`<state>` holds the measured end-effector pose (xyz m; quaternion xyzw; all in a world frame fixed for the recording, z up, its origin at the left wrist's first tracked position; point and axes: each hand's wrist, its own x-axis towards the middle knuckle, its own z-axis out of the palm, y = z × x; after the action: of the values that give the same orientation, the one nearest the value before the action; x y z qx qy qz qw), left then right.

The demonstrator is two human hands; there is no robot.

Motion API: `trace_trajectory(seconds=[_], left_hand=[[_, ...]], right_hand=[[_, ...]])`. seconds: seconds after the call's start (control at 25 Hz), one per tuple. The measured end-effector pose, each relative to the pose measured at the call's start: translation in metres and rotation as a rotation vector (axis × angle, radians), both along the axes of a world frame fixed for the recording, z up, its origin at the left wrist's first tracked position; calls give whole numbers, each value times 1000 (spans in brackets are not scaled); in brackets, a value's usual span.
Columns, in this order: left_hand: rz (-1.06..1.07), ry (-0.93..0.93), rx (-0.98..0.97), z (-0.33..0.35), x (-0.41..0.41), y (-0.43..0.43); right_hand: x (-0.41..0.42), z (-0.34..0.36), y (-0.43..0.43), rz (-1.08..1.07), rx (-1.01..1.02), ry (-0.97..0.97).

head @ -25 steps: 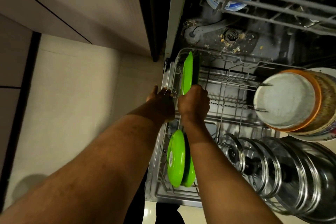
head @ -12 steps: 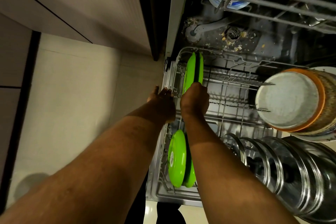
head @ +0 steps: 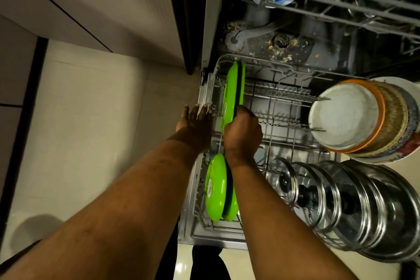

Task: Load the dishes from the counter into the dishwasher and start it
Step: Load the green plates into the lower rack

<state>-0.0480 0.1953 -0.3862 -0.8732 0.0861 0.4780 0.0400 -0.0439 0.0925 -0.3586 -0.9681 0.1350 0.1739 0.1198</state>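
We are reaching both forearms past two upright round green plastic plates (head: 216, 188) in the grey wire lower rack (head: 213, 231). Our left hand (head: 195, 120) is lying flat, fingers straight, on its left rim. Our right hand (head: 243, 134) is curling its fingers round a farther green plate pair (head: 233, 88) standing on edge; open tines (head: 286, 98) are standing to its right.

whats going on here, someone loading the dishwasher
A person is loading the dishwasher's lower rack. The right hand grips a pair of green plates standing at the rack's far left, while the left hand rests open on the rack's edge. The other green plates, pot lids and a stack of plates are already in.
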Motion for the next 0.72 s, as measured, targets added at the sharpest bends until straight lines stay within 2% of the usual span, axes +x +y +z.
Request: trace_trajectory(seconds=[0.2,0.36,0.56,0.72], left_hand=[[6,-28,10,15,-18,3],[34,-47,8,41,-37,-1],[114,-103,-38,94,-63,-9],[194,-220,-60,164,-95,-16]], right_hand=[[-17,1,-13,16,194,103],[-35,21,-29,5,161,42],[-66,56,-46,250,40,28],[-95,126,-52,385,6,53]])
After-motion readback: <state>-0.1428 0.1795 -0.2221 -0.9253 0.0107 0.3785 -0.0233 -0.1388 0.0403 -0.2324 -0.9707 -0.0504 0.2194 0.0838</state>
